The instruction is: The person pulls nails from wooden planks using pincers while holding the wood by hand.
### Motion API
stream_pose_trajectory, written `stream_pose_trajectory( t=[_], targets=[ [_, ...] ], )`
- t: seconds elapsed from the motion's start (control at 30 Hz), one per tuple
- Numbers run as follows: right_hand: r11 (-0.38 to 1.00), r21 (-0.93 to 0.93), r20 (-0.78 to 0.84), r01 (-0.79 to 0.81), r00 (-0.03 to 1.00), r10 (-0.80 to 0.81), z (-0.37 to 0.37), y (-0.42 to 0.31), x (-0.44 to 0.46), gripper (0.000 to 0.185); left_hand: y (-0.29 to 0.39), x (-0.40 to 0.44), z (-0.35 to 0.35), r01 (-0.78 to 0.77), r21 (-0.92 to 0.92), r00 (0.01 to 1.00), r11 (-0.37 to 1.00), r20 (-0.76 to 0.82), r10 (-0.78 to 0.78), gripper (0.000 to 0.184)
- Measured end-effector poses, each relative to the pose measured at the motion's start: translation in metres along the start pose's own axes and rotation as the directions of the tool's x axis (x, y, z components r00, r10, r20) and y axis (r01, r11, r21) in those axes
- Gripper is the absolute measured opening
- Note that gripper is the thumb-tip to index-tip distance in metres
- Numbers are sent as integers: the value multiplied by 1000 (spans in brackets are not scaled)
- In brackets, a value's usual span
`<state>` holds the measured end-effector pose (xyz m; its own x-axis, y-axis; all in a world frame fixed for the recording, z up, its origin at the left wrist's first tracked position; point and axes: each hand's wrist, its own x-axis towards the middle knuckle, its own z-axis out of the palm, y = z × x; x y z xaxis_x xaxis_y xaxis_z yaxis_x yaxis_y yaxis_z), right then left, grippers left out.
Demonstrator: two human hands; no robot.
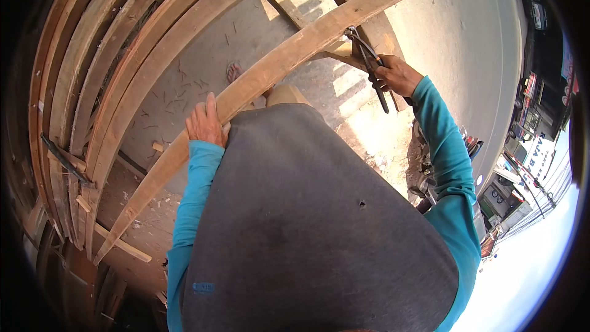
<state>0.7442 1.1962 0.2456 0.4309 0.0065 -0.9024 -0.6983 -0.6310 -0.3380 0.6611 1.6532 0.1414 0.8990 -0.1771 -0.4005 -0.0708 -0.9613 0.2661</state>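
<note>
A long wooden plank (270, 71) runs diagonally across the view, from the lower left to the upper right. My left hand (206, 124) grips it near its middle, with fingers lying over its upper face. To the right, my right hand (396, 76) is closed round the handles of dark metal pincers (367, 55). The pincers' head is at the plank's lower edge; whether it bites on a nail there is too small to tell. Beneath the plank's right part is a wooden support (344, 54).
Several long boards (132, 77) stand stacked at the left, with a dark metal bar (64, 160) across them. Nails and scraps lie on the floor (184, 74). A foot (233, 72) shows beyond the plank. A road (485, 37) and parked vehicles are at the right.
</note>
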Motion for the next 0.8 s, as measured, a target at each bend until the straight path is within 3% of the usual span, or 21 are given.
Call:
stream_pose_trajectory(
  t=[0.1, 0.17, 0.23, 0.3, 0.37, 0.43, 0.47, 0.5, 0.53, 0.57, 0.6, 0.63, 0.67, 0.73, 0.8],
  targets=[
    [1000, 7, -63, 12, 998, -11, 0, -4, 0, 28, 0, 2, -2, 6, 1, 1000, 1000, 17, -6, 99],
    [928, -368, -51, 58, 995, -82, 3, -8, 1, 29, 0, 2, -3, -3, -7, 1000, 1000, 18, 3, 100],
    [894, -445, -97, 41, 991, -94, 22, -32, -13, 30, -1, 4, -5, -17, -15, 1000, 1000, 21, 17, 100],
    [726, -677, -45, 122, 978, -206, 35, -40, -18, 29, -2, 5, -7, -28, -33, 999, 999, 18, 28, 99],
    [743, -655, -45, 137, 975, -220, 43, -32, -16, 29, -5, 8, -8, -33, -40, 999, 999, 33, 34, 97],
    [848, -504, -186, 164, 938, -292, 54, -22, -17, 28, -1, 11, -8, -23, -43, 999, 999, 40, 24, 95],
    [869, -469, -147, 160, 956, -255, 56, -24, -18, 27, 2, 13, -8, -26, -59, 997, 998, 77, 30, 93],
    [858, -472, -167, 205, 934, -315, 60, -26, -8, 28, -10, 16, -14, 21, -47, 997, 999, 78, -17, 91],
    [897, -406, -194, 177, 942, -274, 63, -36, -17, 36, -9, 14, -19, 30, -54, 997, 998, 77, -26, 85],
    [847, -435, -259, 304, 859, -442, 71, 6, -3, 40, -9, 5, -19, -17, -43, 998, 999, 52, 20, 84],
    [924, -280, -219, 261, 920, -326, 70, -7, -10, 47, -9, 2, -19, -33, -48, 998, 998, 53, 36, 84],
    [940, -174, -229, 292, 917, -327, 74, 4, -5, 46, -9, 2, -21, -25, -72, 993, 997, 113, 33, 84],
    [931, 20, -247, 364, 904, -348, 79, 27, 8, 45, -13, 1, -7, -47, -64, 996, 997, 68, 51, 83],
    [922, 244, -224, 301, 943, -248, 92, 18, 4, 31, -16, 0, -8, -40, -49, 998, 998, 52, 43, 80],
    [918, 177, -313, 355, 905, -289, 107, 32, 12, 29, -15, -5, 5, -27, -39, 1000, 999, 5, 28, 78]
  ],
)
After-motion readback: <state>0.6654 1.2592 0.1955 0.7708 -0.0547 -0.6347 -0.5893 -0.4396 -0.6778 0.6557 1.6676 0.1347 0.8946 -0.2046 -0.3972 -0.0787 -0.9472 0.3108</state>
